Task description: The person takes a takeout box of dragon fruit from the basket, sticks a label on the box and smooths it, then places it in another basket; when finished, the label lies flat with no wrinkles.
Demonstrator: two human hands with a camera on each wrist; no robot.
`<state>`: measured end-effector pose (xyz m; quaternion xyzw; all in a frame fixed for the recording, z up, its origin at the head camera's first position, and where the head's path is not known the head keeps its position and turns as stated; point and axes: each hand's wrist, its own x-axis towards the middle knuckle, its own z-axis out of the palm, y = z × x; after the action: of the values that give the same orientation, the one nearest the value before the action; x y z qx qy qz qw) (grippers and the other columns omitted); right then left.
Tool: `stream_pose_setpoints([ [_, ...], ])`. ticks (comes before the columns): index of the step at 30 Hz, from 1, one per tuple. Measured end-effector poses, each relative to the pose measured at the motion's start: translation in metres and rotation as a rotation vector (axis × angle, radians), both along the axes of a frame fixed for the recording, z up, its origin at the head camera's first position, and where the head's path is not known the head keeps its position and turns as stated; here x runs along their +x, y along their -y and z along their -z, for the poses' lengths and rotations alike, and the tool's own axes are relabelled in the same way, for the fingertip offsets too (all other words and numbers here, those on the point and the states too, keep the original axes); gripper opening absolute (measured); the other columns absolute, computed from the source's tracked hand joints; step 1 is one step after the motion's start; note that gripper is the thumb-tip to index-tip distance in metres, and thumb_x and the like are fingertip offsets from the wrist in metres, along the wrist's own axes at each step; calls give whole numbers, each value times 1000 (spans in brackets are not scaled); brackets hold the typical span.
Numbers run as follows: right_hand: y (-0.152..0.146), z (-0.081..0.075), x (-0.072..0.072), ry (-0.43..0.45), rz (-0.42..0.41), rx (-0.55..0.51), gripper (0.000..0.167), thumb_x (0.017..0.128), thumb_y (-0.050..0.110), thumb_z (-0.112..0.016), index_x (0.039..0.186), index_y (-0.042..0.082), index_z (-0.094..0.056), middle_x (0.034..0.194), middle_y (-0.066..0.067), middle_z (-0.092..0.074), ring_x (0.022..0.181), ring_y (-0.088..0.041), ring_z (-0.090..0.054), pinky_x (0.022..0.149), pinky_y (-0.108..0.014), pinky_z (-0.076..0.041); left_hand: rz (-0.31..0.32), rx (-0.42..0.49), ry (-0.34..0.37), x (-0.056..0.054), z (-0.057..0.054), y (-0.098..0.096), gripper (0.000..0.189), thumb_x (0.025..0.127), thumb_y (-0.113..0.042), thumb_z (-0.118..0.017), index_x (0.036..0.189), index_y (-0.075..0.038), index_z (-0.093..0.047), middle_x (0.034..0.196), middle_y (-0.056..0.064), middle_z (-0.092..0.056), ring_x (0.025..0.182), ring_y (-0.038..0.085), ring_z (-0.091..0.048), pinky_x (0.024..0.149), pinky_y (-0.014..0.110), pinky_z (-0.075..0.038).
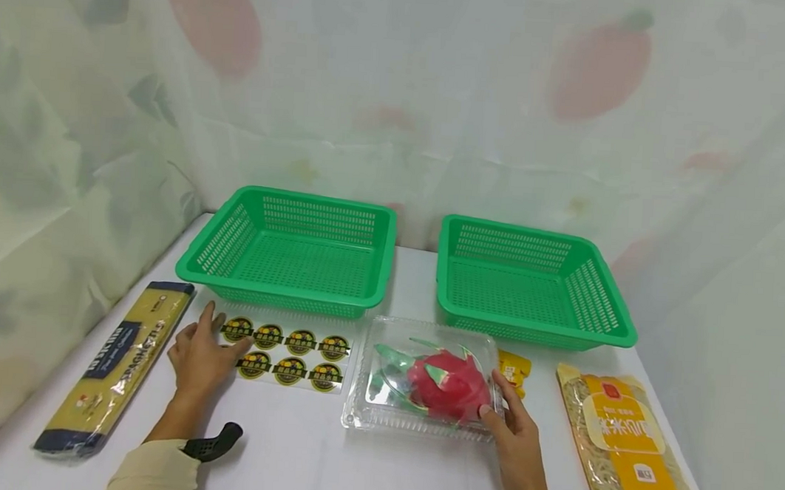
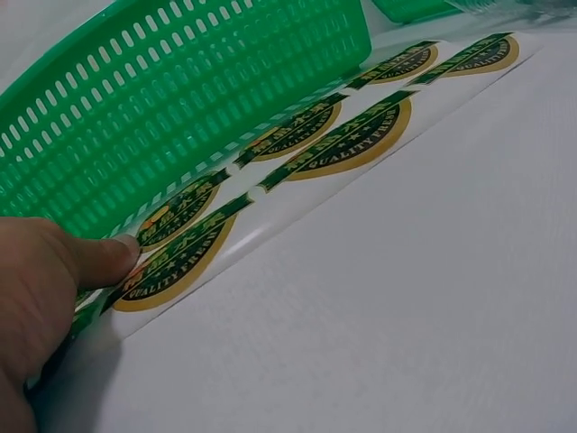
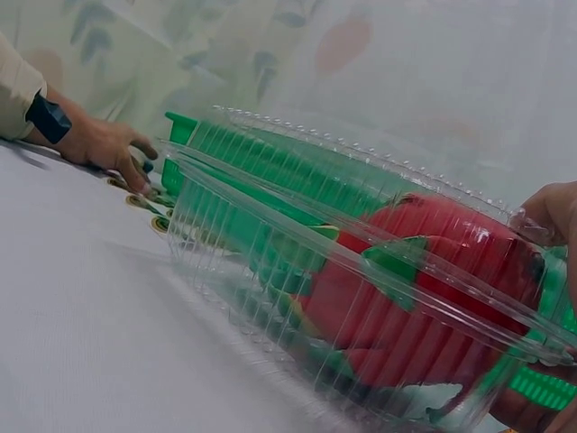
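Note:
A clear plastic clamshell box (image 1: 355, 413) with a red and green dragon fruit (image 1: 448, 385) inside lies in the middle of the table. My right hand (image 1: 519, 433) grips its right end, thumb over the lid edge and fingers round the side. In the right wrist view the lid (image 3: 361, 152) covers the fruit. Left of the box is a sheet of round fruit stickers (image 1: 290, 354), black, green and gold. Spread over the sheet's left end, my left hand (image 1: 200, 357) rests its thumb (image 2: 113, 260) on a sticker; its other fingers are hidden in the left wrist view.
Behind the sheet stands a green basket (image 1: 383, 274), and a second green basket (image 1: 534, 330) is behind the box. A spaghetti packet (image 1: 116, 367) lies far left, a noodle packet (image 1: 625, 442) far right. Beside the box is a small yellow packet (image 1: 514, 370). Curtains enclose the table.

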<state>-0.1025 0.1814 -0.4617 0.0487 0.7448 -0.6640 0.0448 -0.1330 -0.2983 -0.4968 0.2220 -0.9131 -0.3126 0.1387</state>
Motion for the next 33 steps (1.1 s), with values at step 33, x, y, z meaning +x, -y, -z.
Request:
stream_pose_setpoints([
  [33,-1,0,0,1,-12,-17,57,98,22,-59,150,23,-37,151,5,-31,120,-25,-41,88,-17,-44,-78,394,-174,7,-7,8,75,91,-10,-65,154,-16,-25,130,26,-45,128,40,-40,92,53,-37],
])
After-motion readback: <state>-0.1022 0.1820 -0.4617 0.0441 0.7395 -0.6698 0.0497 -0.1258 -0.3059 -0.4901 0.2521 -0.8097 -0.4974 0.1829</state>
